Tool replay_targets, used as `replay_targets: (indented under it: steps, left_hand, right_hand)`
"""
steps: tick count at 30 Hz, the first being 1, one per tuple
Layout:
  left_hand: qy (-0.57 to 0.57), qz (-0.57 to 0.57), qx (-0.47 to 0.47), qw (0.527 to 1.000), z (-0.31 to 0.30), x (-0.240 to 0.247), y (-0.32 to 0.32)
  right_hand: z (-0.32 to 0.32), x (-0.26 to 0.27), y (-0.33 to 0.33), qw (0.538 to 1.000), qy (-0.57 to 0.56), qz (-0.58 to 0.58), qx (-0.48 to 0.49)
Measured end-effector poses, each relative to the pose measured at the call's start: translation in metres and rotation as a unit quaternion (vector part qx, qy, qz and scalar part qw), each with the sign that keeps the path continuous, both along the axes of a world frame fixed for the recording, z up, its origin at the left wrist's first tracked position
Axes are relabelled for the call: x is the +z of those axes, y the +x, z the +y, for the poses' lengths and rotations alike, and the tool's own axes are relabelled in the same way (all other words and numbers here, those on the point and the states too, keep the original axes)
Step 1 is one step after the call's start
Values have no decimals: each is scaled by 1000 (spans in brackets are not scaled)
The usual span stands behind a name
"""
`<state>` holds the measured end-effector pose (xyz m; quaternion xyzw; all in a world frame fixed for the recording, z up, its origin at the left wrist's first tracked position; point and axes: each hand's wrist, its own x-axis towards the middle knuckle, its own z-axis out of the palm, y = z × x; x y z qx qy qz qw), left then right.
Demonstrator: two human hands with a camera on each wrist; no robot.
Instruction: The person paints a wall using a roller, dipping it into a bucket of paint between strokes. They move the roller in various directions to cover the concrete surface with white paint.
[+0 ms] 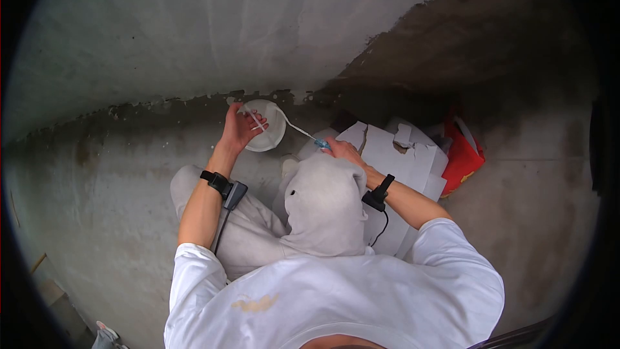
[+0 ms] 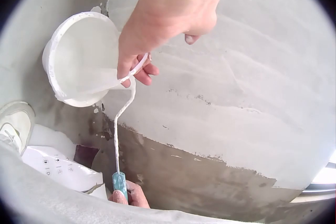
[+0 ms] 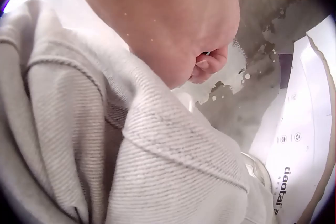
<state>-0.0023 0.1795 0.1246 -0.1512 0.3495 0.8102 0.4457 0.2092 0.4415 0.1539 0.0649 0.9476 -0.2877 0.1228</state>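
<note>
Blue, smeared with white, the tool handle (image 2: 119,183) sits in the right hand (image 1: 345,152), whose fingers are curled firmly round it. From the handle runs a bent metal rod (image 2: 116,134), thickly crusted in white, reaching across to the rim of a white plastic bucket (image 2: 51,66) near the other hand. The left hand (image 1: 240,128) is over the bucket's mouth, pinching a narrow white band (image 2: 139,65) between thumb and fingers; the band looks like the bucket's bail handle, though it blurs into the white behind it. The bucket is in front of the person, left of centre, close to the foot of a grey plastered wall (image 1: 194,26).

Between the forearms rises a knee in pale grey ribbed trousers (image 1: 326,207), with the tip of a light shoe (image 2: 18,124) near the bucket. Under the right forearm lies torn white-faced cardboard (image 1: 403,165), its printed side reading "daotai" in the right wrist view. Just past that, a red bag (image 1: 464,155) leans at the cardboard's far edge. Each wrist carries a strapped black camera, the right one (image 1: 376,197) trailing a thin cable. The white T-shirt (image 1: 387,297) bears a tan stain across its back. Pale splashes dot the concrete floor (image 1: 123,187) along the wall, which turns dark brown toward the right.
</note>
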Motion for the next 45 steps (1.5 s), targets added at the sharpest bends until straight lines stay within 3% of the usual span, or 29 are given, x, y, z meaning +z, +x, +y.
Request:
replay_targets:
  steps: [15,25,27,34,36,45]
  left_hand:
    - [5,1,13,1000,-1,-7,-4]
    - [13,-18,9,1000,-2,-10,-5]
    - [-6,-12,21,1000,1,-1,1]
    - [51,1,-17,999,-5,-14,0]
    - [24,-27,23,999,-4,-9,-1]
    - [27,-24,2,999,-5,-2,-1]
  right_hand:
    - [7,18,7,999,24,22,5]
    - [16,6,16,997,53,53,22]
    - [19,-8,17,991,105,75,37]
    - [8,4,7,986,167,9,27]
    - [8,6,7,987,149,30,56]
    - [3,19,2,992,122,-2,37]
